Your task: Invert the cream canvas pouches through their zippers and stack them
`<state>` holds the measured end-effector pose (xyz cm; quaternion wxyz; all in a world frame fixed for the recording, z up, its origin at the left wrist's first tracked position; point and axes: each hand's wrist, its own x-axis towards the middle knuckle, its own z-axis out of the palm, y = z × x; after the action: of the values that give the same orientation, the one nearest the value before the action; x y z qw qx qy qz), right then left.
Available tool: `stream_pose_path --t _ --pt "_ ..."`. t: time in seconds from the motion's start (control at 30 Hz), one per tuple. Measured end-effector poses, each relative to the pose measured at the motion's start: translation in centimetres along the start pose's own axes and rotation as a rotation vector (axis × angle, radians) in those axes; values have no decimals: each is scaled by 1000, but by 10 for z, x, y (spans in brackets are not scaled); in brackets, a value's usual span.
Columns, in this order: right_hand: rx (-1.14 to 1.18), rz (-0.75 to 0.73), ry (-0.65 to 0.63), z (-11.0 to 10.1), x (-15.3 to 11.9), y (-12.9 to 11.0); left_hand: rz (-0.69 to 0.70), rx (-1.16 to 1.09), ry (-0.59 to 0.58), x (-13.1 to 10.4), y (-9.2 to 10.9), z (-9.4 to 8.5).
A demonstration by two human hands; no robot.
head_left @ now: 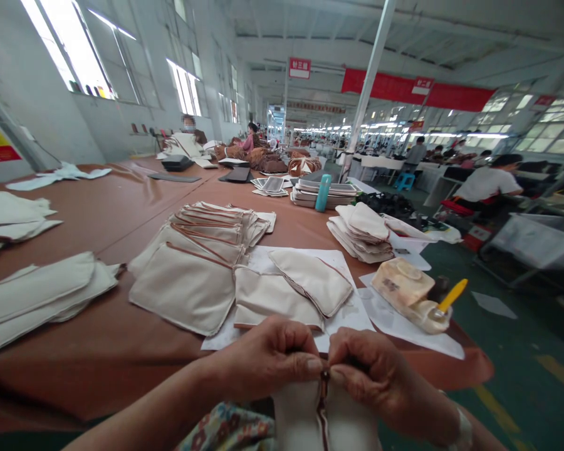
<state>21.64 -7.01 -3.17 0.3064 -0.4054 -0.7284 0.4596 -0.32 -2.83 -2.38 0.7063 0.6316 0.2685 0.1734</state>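
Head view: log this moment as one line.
left hand: pinching cream piece, top end | right hand: pinching same end | brown strip: down its middle | cream stack: on table | turquoise bottle: upright

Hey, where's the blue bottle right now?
In the head view, the blue bottle stands right of centre on the brown table, against the near side of the stacked panels, left of the black pile.

Head view: both hands, left (pixel 275 357) and right (pixel 380 379), pinch the brown-trimmed opening of a cream fabric piece (pixel 298 416) at bottom center; stacked cream pieces (pixel 188 269) lie on the brown surface (pixel 126 219), mid-frame, left of a turquoise bottle (pixel 324 193).
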Motion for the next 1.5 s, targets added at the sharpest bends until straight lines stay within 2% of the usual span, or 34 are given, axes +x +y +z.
stream_pose_path --t 0.07,0.13,0.2,0.3,0.37,0.43,0.5,0.57,0.63,0.7,0.77,0.87,0.97,1.07,1.17,1.23,1.33,1.43,1.5 --pt "83 -6 -16 -1 1 -1 32 -42 33 1 -1 7" --pt "149 -4 -26 -6 -1 0 47 -30 51 1 -3 7" --pt "195 -6 -3 -15 -5 4 45 51 -19 -1 -5 -4" --pt "259 -30 93 -40 -13 14 -13 188 -193 -11 -3 -30" --pt "215 -7 50 -59 -13 18 -32 244 -218 -18 5 -39" --pt "84 -8 -53 -71 -6 13 -18 295 -175 -20 19 -32" --pt "-37 -98 -110 -70 5 -2 29 363 -120 -16 37 -14" --pt "-101 -217 -127 -54 18 -23 103 440 -84 -9 54 5" --pt "-116 -252 -198 -30 28 -39 116 430 -75 -4 66 11" --pt "-41 -232 -290 -10 33 -44 37 377 -78 -6 68 -1" --pt "49 -191 -286 0 32 -38 -69 329 -89 -16 60 -26" --pt "143 -129 -135 -2 21 -16 -97 234 -84 -38 34 -66" --pt "273 -58 -36 -13 9 10 -116 145 -70 -56 11 -80" --pt "299 15 -71 -18 3 29 -82 20 -19 -62 7 -69" --pt "133 61 -188 -18 0 30 -34 -80 -25 -57 19 -45" --pt "74 33 -186 -15 -1 18 -55 -80 -66 -49 26 -29" --pt "182 -45 -116 -5 0 -10 -49 -51 -41 -38 29 -13" --pt "307 -42 -113 10 4 -29 -8 -41 -17 -33 31 -7" --pt "377 -17 -115 17 6 -31 -31 -60 -47 -33 35 -6"
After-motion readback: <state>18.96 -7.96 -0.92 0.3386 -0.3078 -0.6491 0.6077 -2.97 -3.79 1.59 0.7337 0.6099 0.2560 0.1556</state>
